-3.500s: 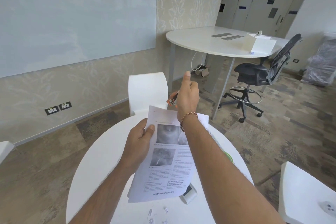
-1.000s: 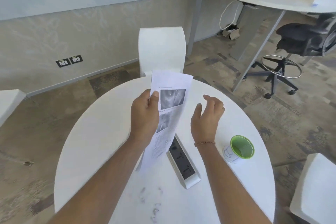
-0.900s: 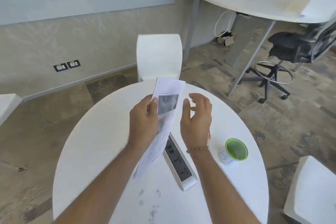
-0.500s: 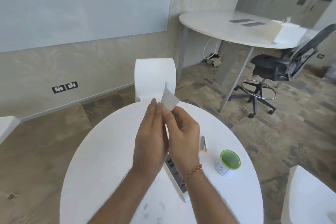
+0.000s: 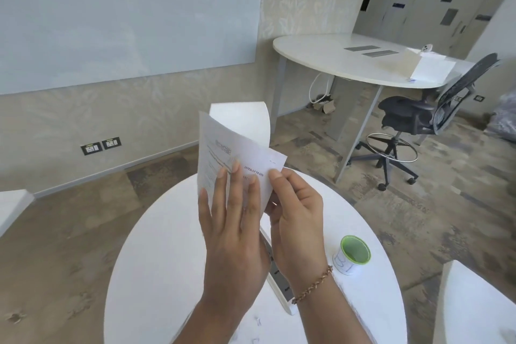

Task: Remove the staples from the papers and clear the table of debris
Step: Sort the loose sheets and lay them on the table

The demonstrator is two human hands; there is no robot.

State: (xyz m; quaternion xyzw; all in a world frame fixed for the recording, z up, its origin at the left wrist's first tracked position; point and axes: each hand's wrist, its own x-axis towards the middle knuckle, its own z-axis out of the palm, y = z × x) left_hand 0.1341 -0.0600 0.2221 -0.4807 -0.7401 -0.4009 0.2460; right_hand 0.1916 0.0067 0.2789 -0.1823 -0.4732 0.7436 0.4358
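Observation:
I hold a set of printed papers [image 5: 223, 153] upright above the round white table [image 5: 156, 260]. My left hand [image 5: 231, 220] lies flat against the near side of the sheets, fingers spread upward. My right hand [image 5: 296, 212] pinches the papers' right edge near the top corner. A few small pulled staples [image 5: 258, 322] lie on the table close to me. The staple remover is out of sight, hidden behind my hands or outside the view.
A white power strip [image 5: 279, 279] lies on the table under my wrists. A green-lined paper cup [image 5: 352, 254] stands at the right. White chairs [image 5: 248, 120] stand at the far side, with another chair [image 5: 474, 307] at the right. A second table [image 5: 349, 61] and office chair [image 5: 413, 117] stand beyond.
The right hand put down the staple remover and came to the papers. Both hands lifted the sheets, which now show a printed text side, and the view tilted up.

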